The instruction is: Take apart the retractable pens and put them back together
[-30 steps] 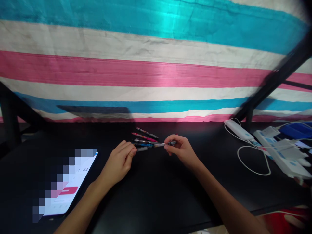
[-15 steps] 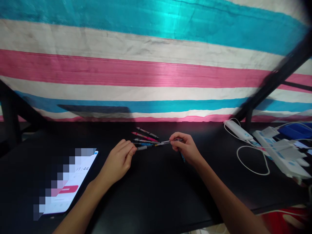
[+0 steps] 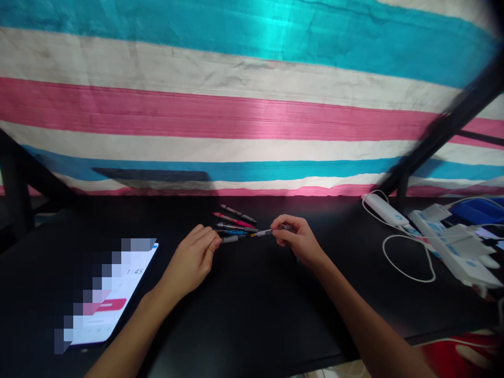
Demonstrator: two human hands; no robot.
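Note:
Above the black desk, my left hand is closed around the grey end of a slim pen. Its fingers face right, and the thumb presses along the side. My right hand pinches the other, clear end between thumb and fingertips. The pen makes one nearly straight line between the hands, with a dark and orange stretch in the middle; whether it is one piece or parts meeting end to end, I cannot tell. Just behind lie a red pen, a dark pen and a blue pen, partly covered by my left hand.
On the left lies a lit phone, partly pixelated. To the right are a white power strip with plugs, a white device and a looped cable. A striped sheet hangs behind the desk.
My right hand has shifted slightly left, and the gap between the clear part and the dark, orange part of the pen has narrowed. My left hand has barely moved.

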